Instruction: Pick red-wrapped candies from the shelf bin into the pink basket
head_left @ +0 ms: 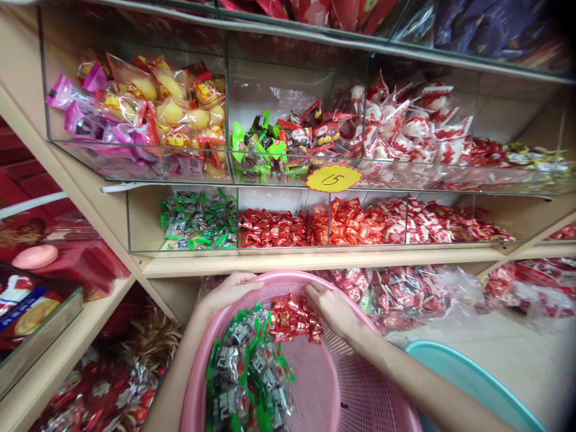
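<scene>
A pink plastic basket [265,279] with a mesh wall is below the shelf, close in front of me. My left hand [234,289] is closed over its far left rim. My right hand [330,307] reaches inside at the far right, its fingers curled against a small pile of red-wrapped candies [292,318]; the fingertips are partly hidden. Clear packets with green ends [252,372] fill the left side of the basket, beside the red pile. The basket's floor shows bare mesh on the right.
Above the basket, clear shelf bins hold green-ended packets [200,219], red candies [274,228] and orange-red candies [357,222]. A yellow price tag [333,178] reads 15. Bagged candies [409,294] lie under the shelf. A teal tub [468,366] stands at right.
</scene>
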{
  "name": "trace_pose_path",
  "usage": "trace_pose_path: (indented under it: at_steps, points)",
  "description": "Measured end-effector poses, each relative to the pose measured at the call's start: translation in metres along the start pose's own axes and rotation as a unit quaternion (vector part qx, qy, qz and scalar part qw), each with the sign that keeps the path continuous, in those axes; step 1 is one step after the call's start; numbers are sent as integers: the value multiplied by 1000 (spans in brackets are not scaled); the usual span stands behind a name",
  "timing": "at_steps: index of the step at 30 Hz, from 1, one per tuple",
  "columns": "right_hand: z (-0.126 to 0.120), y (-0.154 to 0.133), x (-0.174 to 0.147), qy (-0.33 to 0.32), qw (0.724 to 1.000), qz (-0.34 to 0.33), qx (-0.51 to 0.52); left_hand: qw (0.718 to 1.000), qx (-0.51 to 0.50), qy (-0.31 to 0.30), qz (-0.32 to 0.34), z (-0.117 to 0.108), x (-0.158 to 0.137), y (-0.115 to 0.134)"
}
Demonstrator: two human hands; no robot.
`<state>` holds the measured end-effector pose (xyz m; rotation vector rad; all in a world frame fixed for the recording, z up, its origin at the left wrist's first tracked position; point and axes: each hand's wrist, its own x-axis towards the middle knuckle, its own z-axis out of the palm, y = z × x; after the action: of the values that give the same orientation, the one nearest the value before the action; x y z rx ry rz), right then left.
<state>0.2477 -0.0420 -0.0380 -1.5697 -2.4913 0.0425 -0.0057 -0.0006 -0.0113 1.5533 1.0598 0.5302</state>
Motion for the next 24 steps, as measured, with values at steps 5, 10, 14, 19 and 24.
trace_pose_path:
  at_steps: [5, 10, 14, 19, 24]
  points:
    - [-17, 1, -3, 33, 998, 15, 42, 1000, -11, 5, -4, -1, 0, 0]
    - [-38, 0, 6, 115, 991, -8, 70, 1000, 2, 10, 5, -1, 2, -1]
    - [-70, -4, 37, 152, 987, -7, 44, 1000, 15, 14, 16, -1, 3, -2]
    - [-101, -4, 98, 75, 993, 73, -55, 1000, -11, 7, 19, 0, 2, 1]
    - [-88, 5, 145, 10, 986, 153, -72, 999, -7, 5, 34, -1, 3, -1]
